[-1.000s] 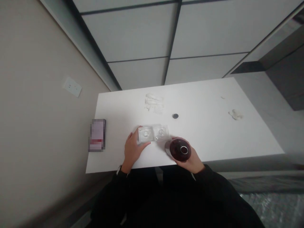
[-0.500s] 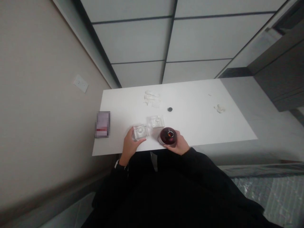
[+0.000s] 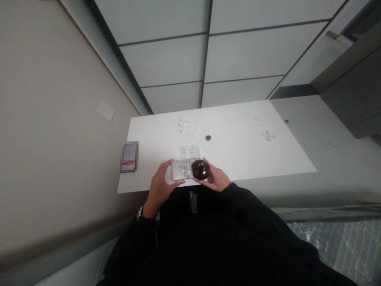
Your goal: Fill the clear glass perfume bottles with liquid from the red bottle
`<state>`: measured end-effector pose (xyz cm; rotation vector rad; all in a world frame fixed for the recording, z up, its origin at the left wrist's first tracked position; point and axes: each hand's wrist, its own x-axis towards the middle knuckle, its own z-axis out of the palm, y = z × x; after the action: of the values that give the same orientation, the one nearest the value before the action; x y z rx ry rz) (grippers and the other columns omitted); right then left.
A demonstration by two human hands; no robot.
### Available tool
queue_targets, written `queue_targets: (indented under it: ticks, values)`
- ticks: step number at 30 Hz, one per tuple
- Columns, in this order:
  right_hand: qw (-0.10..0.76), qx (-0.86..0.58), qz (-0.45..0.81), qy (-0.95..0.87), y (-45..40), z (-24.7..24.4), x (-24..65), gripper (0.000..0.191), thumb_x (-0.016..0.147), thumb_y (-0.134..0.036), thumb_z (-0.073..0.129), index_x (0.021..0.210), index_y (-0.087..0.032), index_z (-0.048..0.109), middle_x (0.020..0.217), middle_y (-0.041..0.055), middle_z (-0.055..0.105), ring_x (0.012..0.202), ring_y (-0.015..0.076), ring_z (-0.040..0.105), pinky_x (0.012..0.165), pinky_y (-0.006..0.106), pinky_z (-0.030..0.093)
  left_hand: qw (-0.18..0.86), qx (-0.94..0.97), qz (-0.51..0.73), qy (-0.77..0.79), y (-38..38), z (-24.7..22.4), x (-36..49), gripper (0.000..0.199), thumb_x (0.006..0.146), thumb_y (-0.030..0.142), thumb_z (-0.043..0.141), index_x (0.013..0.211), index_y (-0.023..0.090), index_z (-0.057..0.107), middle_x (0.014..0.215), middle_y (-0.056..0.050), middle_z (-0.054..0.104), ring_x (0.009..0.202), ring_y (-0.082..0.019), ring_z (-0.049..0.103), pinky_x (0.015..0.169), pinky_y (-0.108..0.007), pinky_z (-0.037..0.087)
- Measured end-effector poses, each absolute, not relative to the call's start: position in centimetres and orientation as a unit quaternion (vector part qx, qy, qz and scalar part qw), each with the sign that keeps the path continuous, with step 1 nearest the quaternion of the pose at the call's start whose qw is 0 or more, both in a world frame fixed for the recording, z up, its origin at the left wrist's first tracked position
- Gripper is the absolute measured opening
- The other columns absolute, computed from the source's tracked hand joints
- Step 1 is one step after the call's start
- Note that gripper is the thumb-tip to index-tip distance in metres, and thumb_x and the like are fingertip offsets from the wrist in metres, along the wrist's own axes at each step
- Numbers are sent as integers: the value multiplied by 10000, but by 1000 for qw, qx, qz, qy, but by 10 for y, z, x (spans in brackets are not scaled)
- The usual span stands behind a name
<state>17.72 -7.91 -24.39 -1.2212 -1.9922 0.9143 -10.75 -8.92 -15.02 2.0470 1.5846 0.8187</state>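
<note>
My left hand grips a transparent square box-like piece, thumb along its near side and fingers at its far left corner. A round form shows within that piece. My right hand is curved around the right side of a glossy dark red round container with a silver-rimmed ring on its top. The two held things sit side by side near the table's front edge and look to be touching. Just behind them lies a second transparent square piece, apart from both hands.
On the white table are a small dark disc, crumpled transparent plastic at the back and a crumpled whitish scrap to the right. A blurred-out pinkish box lies by the left edge. A wall rises at left.
My right hand has brought the dark red container leftward, up against the transparent piece in my left hand. The gap between them has closed. The view has shifted slightly.
</note>
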Motion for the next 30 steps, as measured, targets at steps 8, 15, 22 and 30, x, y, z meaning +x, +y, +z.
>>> queue_targets:
  ticks: [8, 15, 22, 30]
  values:
    - [316, -474, 325, -755, -80, -252, 174, 1052, 830, -550, 786, 1681, -224, 261, 1524, 182, 620, 1259, 413, 708, 1029, 567, 605, 152, 784, 282, 532, -88, -137, -107, 825, 825, 463, 859, 1527, 307, 455, 1452, -109, 651, 1339, -310, 650, 1128, -465, 571]
    - [331, -473, 335, -744, -79, -245, 172, 863, 818, -531, 814, 1552, -238, 468, 1396, 154, 719, 1202, 372, 746, 1018, 538, 618, 131, 800, 263, 523, -86, -124, -107, 861, 829, 440, 859, 1565, 329, 426, 1456, -104, 651, 1337, -318, 656, 1135, -470, 571]
    - [328, -469, 348, -742, -76, -242, 172, 898, 798, -507, 849, 1559, -226, 464, 1413, 156, 710, 1245, 369, 726, 1052, 534, 595, 89, 829, 245, 495, -80, -108, -107, 832, 828, 385, 871, 1534, 258, 450, 1412, -134, 677, 1282, -315, 686, 1099, -472, 589]
    - [326, -466, 345, -747, -76, -237, 173, 874, 822, -512, 833, 1562, -233, 462, 1404, 156, 715, 1231, 370, 733, 1035, 523, 601, 46, 850, 227, 473, -77, -92, -106, 748, 832, 364, 870, 1457, 207, 491, 1354, -152, 700, 1231, -315, 706, 1051, -474, 613]
